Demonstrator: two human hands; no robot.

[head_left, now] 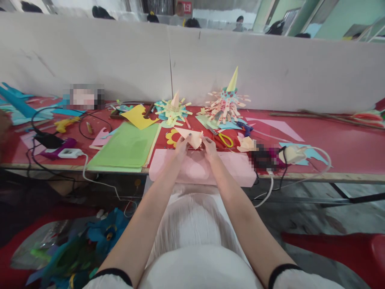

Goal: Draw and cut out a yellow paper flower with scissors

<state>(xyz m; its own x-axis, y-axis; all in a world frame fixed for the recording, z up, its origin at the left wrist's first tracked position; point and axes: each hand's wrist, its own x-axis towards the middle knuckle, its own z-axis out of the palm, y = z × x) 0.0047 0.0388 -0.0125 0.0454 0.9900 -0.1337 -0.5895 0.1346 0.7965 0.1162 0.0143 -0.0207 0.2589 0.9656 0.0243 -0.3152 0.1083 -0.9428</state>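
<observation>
Between my two hands is a peach paper cone (195,139), lying on its side with its point toward the left. My left hand (182,145) grips it on the near left side, fingers closed on the paper. At its wider right end, my right hand (209,146) is closed on the edge. Below my wrists a pink paper sheet (234,162) hangs over the table's front edge. A yellow paper flower (172,138) with a red centre lies just left of my left hand. Scissors with yellow handles (225,139) rest to the right of my right hand.
Two tiered paper crafts with cone tops, one smaller (173,108) and one taller (230,100), stand by the white partition (120,56). Green paper (123,146) is stacked at left. Glue guns, one yellow (64,123) and one blue (245,128), and cords lie about on the red table (339,144).
</observation>
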